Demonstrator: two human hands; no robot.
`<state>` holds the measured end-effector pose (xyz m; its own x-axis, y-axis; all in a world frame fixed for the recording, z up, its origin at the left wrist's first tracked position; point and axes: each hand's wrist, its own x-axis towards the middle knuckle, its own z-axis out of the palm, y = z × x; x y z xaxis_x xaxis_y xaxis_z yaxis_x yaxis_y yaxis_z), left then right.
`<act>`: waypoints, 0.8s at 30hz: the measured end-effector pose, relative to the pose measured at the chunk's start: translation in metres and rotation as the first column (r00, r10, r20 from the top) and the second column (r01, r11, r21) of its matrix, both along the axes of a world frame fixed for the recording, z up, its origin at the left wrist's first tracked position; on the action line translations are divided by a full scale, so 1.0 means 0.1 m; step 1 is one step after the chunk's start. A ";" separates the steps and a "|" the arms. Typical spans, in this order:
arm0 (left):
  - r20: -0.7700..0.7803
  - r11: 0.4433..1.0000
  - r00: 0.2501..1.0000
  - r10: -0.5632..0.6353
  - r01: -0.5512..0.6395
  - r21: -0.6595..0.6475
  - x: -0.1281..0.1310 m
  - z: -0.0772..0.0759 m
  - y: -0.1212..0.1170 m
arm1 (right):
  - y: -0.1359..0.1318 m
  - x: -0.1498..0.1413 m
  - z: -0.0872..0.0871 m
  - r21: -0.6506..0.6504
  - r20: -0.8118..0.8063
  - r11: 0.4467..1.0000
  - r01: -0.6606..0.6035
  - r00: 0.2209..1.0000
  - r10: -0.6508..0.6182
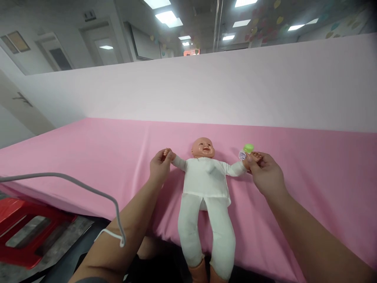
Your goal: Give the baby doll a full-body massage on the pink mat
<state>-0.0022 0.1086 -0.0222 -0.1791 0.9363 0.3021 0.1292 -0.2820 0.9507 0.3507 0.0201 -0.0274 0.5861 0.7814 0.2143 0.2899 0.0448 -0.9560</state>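
Past the near edge of a pink-covered tabletop point(118, 149) reach the feet point(198, 271) of a baby doll point(204, 177), which lies on its back with legs a little apart. It wears a white top point(202, 181) and white trousers point(191, 224), its arms spread wide. Well left of the doll's legs, a grey cable point(88, 188) arches over to the person's forearm; farther out on that side, a red stool point(14, 206) stands on the floor. To the doll's left, the left hand point(160, 167) has its fingers clamped on the near doll hand; across the doll, the right hand point(268, 175) has its fingers clamped on the other one. Right of the doll's head point(203, 147) is a small green object point(249, 148) with a round, labelled part; whether the right fingers touch it, I cannot tell. Behind the doll rises a white wall point(200, 90), with ceiling lights point(167, 17) showing above it.
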 end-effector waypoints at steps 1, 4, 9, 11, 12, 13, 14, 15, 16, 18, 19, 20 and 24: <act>-0.049 0.999 0.999 -0.015 0.016 0.039 0.05 0.02 -0.06 | -0.06 -0.08 0.04 0.021 0.123 1.000 -0.003 0.992 0.001; -0.181 0.985 0.982 -0.063 0.090 0.145 0.19 0.07 -0.22 | -0.21 -0.33 0.11 0.091 0.315 0.984 -0.151 0.942 0.115; -0.440 0.933 0.878 -0.187 0.299 0.200 0.34 0.09 -0.41 | -0.30 -0.57 0.09 0.104 0.642 0.903 -0.416 0.722 0.258; -0.490 0.915 0.841 -0.228 0.357 0.188 0.37 0.09 -0.45 | -0.30 -0.62 0.07 0.089 0.727 0.873 -0.479 0.631 0.271; -0.510 0.910 0.828 -0.234 0.372 0.185 0.38 0.08 -0.46 | -0.30 -0.63 0.05 0.075 0.760 0.861 -0.503 0.588 0.278; -0.539 0.906 0.811 -0.229 0.380 0.187 0.38 0.07 -0.47 | -0.30 -0.65 0.03 0.053 0.789 0.849 -0.526 0.544 0.287; -0.579 0.900 0.785 -0.220 0.393 0.190 0.39 0.06 -0.47 | -0.30 -0.67 0.01 0.027 0.815 0.839 -0.544 0.498 0.297; -0.625 0.891 0.752 -0.209 0.410 0.195 0.39 0.05 -0.47 | -0.30 -0.68 -0.01 -0.001 0.837 0.831 -0.557 0.454 0.306; -0.668 0.882 0.718 -0.195 0.426 0.200 0.39 0.04 -0.47 | -0.30 -0.69 -0.04 -0.027 0.854 0.826 -0.562 0.416 0.311; -0.719 0.870 0.672 -0.176 0.449 0.206 0.39 0.02 -0.46 | -0.30 -0.72 -0.08 -0.063 0.875 0.826 -0.560 0.367 0.315; -0.724 0.867 0.668 -0.171 0.451 0.211 0.39 0.01 -0.45 | -0.30 -0.73 -0.09 -0.069 0.879 0.828 -0.556 0.358 0.315; -0.720 0.867 0.674 -0.165 0.448 0.220 0.39 0.01 -0.45 | -0.30 -0.73 -0.10 -0.070 0.879 0.829 -0.554 0.358 0.314; -0.668 0.874 0.733 -0.130 0.403 0.272 0.36 0.02 -0.42 | -0.29 -0.70 -0.05 -0.022 0.837 0.838 -0.546 0.447 0.314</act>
